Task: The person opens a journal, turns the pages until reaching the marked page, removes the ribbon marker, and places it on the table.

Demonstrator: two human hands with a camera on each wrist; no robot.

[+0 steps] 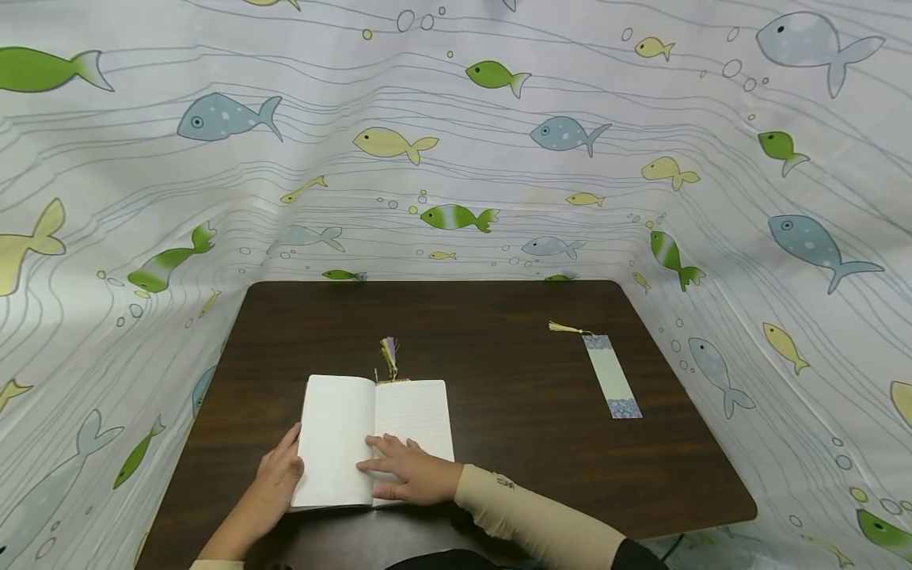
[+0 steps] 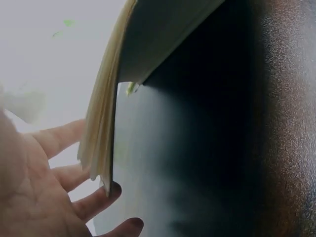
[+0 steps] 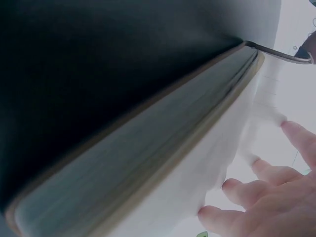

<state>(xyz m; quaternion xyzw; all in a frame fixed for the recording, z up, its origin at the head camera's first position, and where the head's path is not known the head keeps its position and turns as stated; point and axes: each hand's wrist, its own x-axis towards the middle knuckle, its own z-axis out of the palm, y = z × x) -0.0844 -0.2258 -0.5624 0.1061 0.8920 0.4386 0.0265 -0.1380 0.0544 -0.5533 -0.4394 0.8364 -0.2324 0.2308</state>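
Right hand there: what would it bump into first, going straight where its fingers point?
Probably the left page of the open book, though how high the right hand sits is unclear.

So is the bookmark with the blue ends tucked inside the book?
No, the bookmark lies flat on the table, off to the right and apart from the book.
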